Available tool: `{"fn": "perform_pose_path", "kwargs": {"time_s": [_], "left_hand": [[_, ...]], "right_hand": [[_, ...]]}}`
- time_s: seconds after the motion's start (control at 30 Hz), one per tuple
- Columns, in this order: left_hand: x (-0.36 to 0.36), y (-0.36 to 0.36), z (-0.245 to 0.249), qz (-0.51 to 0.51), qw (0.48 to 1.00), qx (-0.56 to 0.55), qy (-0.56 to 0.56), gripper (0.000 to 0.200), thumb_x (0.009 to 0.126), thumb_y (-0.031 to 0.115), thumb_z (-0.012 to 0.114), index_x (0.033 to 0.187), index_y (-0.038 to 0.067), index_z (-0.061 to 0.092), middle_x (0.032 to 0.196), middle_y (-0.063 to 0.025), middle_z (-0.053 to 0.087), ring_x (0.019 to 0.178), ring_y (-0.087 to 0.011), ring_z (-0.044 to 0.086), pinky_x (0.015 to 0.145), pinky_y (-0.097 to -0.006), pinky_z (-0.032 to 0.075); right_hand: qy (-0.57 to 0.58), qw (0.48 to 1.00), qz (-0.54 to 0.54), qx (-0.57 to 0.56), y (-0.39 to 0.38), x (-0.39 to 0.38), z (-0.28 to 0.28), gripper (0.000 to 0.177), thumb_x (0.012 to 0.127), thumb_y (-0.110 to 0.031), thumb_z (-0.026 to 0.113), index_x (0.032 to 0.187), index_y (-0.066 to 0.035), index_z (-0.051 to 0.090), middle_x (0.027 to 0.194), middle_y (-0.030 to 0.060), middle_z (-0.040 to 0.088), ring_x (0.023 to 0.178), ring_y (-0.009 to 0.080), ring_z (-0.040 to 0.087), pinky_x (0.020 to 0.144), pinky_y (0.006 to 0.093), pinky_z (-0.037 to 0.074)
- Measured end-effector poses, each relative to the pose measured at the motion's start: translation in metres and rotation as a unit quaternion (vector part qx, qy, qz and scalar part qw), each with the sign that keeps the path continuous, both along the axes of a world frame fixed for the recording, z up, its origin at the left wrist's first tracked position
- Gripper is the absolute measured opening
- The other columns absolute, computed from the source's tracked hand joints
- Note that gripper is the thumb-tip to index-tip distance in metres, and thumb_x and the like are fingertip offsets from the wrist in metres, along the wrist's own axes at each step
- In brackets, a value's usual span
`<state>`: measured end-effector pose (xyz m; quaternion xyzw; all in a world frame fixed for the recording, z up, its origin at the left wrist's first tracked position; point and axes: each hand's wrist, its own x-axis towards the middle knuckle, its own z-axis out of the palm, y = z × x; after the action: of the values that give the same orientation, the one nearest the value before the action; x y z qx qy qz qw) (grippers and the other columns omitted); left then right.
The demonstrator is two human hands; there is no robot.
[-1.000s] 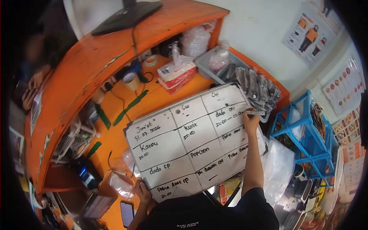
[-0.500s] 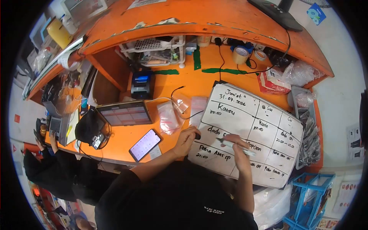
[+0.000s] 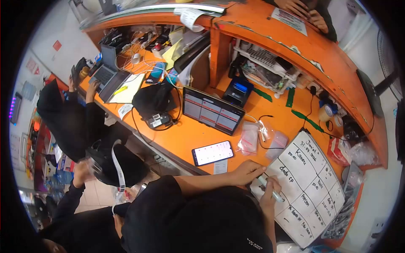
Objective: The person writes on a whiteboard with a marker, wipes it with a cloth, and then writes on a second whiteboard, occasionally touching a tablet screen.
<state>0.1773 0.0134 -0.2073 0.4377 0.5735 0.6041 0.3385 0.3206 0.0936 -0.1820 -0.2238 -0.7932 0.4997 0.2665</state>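
Note:
A whiteboard (image 3: 295, 168) with a handwritten black grid lies tilted at the lower right. My right hand (image 3: 270, 192) is over its lower left part, fingers closed round a white marker (image 3: 276, 195). Beside it, my left hand (image 3: 249, 172) rests at the board's left edge, thumb and fingers pressed together; what they hold is hidden. Some writing under my hands is covered. A phone (image 3: 212, 153) with a lit screen lies left of my left hand, a paper slip (image 3: 220, 167) partly under it.
Behind the phone stands a tablet (image 3: 213, 110), with a small printer (image 3: 237, 91) beyond. Plastic packets (image 3: 248, 138) lie near the board. At the left a person in black (image 3: 63, 122) reaches to a laptop (image 3: 104, 76); another person's hands (image 3: 310, 14) are above the counter.
The view has swung left, so the board appears farther right and more turned. More people show at the left and top. My right hand, still with the marker, is closer to my left hand.

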Motion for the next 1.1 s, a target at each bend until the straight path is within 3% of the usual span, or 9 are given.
{"fn": "perform_pose_path", "kwargs": {"time_s": [0.07, 0.17, 0.3, 0.43, 0.47, 0.57, 0.7, 0.83, 1.1], "left_hand": [[0.002, -0.003, -0.002, 0.027, 1.0, 0.013, -0.005, 0.042, 0.097, 0.025, 0.044, 0.067, -0.003, 0.05, 0.052, -0.0114, 0.045, 0.048, -0.0144, 0.041, 0.048, -0.0313, 0.038], [0.0, -0.012, 0.004, 0.063, 0.998, 0.018, 0.0, 0.042, 0.096, 0.027, 0.046, 0.069, -0.004, 0.054, 0.052, -0.013, 0.046, 0.047, -0.0153, 0.041, 0.048, -0.0328, 0.039], [-0.009, -0.02, -0.005, 0.04, 0.999, -0.033, -0.006, 0.044, 0.096, 0.03, 0.046, 0.068, -0.003, 0.055, 0.051, -0.0129, 0.046, 0.047, -0.0161, 0.041, 0.048, -0.0331, 0.038], [-0.031, -0.034, -0.019, 0.006, 0.994, -0.098, 0.041, 0.046, 0.097, 0.035, 0.042, 0.072, -0.001, 0.057, 0.057, -0.0142, 0.051, 0.052, -0.0198, 0.046, 0.053, -0.0344, 0.04], [-0.04, -0.039, -0.016, 0.004, 0.991, -0.105, 0.087, 0.044, 0.097, 0.035, 0.04, 0.078, 0.001, 0.058, 0.063, -0.0158, 0.054, 0.059, -0.0257, 0.053, 0.06, -0.0372, 0.043], [-0.066, -0.053, -0.03, 0.194, 0.957, -0.121, 0.176, 0.027, 0.093, 0.026, 0.048, 0.087, 0.002, 0.06, 0.075, -0.0156, 0.057, 0.072, -0.0318, 0.059, 0.064, -0.0397, 0.045], [-0.128, -0.087, -0.065, 0.438, 0.863, -0.065, 0.244, 0.016, 0.084, 0.014, 0.058, 0.08, -0.001, 0.058, 0.083, -0.0171, 0.054, 0.084, -0.0354, 0.053, 0.074, -0.0421, 0.043], [-0.153, -0.112, -0.065, 0.528, 0.782, -0.14, 0.3, 0.025, 0.081, 0.017, 0.065, 0.095, 0.002, 0.05, 0.101, -0.015, 0.046, 0.098, -0.0322, 0.045, 0.087, -0.0399, 0.036], [-0.141, -0.106, -0.088, 0.452, 0.764, -0.258, 0.38, 0.052, 0.08, 0.026, 0.063, 0.122, 0.002, 0.044, 0.125, -0.0235, 0.035, 0.111, -0.0379, 0.036, 0.095, -0.0471, 0.027]], "right_hand": [[0.054, 0.995, -0.007, 0.079, -0.018, -0.014, -0.006, 0.031, 0.084, -0.019, 0.04, 0.058, -0.001, 0.038, 0.053, 0.0142, 0.037, 0.047, 0.0297, 0.04, 0.046, 0.0409, 0.029], [0.04, 0.992, -0.003, 0.123, -0.023, -0.018, -0.019, 0.029, 0.084, -0.02, 0.037, 0.065, 0.002, 0.043, 0.055, 0.012, 0.039, 0.049, 0.0218, 0.042, 0.047, 0.0371, 0.028], [0.008, 0.993, 0.004, 0.114, -0.028, -0.023, -0.024, 0.033, 0.086, -0.022, 0.036, 0.063, 0.001, 0.043, 0.054, 0.0125, 0.039, 0.048, 0.0238, 0.042, 0.047, 0.0376, 0.029], [-0.046, 0.999, 0.01, -0.022, -0.037, -0.029, -0.031, 0.029, 0.087, -0.013, 0.042, 0.063, 0.004, 0.043, 0.056, 0.0145, 0.04, 0.05, 0.0244, 0.043, 0.049, 0.0375, 0.031], [-0.096, 0.993, 0.034, -0.06, -0.035, -0.029, -0.031, 0.028, 0.088, -0.013, 0.044, 0.065, 0.003, 0.045, 0.059, 0.0116, 0.043, 0.053, 0.0185, 0.045, 0.05, 0.034, 0.033], [-0.061, 0.99, 0.008, -0.124, -0.035, -0.03, -0.038, 0.025, 0.087, -0.013, 0.043, 0.068, 0.002, 0.046, 0.06, 0.0086, 0.045, 0.055, 0.0157, 0.046, 0.051, 0.0309, 0.034], [-0.019, 0.997, -0.013, -0.067, -0.035, -0.035, -0.025, 0.019, 0.086, -0.011, 0.042, 0.076, 0.003, 0.051, 0.071, 0.0102, 0.049, 0.062, 0.0163, 0.048, 0.057, 0.0297, 0.037], [-0.025, 0.998, -0.019, -0.051, -0.036, -0.036, -0.029, 0.017, 0.082, -0.009, 0.044, 0.085, 0.003, 0.056, 0.082, 0.0111, 0.051, 0.074, 0.0175, 0.049, 0.064, 0.0289, 0.039], [-0.059, 0.997, -0.018, -0.048, -0.039, -0.042, -0.03, 0.015, 0.076, 0.001, 0.047, 0.086, 0.002, 0.058, 0.085, 0.0098, 0.052, 0.073, 0.0152, 0.047, 0.064, 0.0267, 0.038]]}}
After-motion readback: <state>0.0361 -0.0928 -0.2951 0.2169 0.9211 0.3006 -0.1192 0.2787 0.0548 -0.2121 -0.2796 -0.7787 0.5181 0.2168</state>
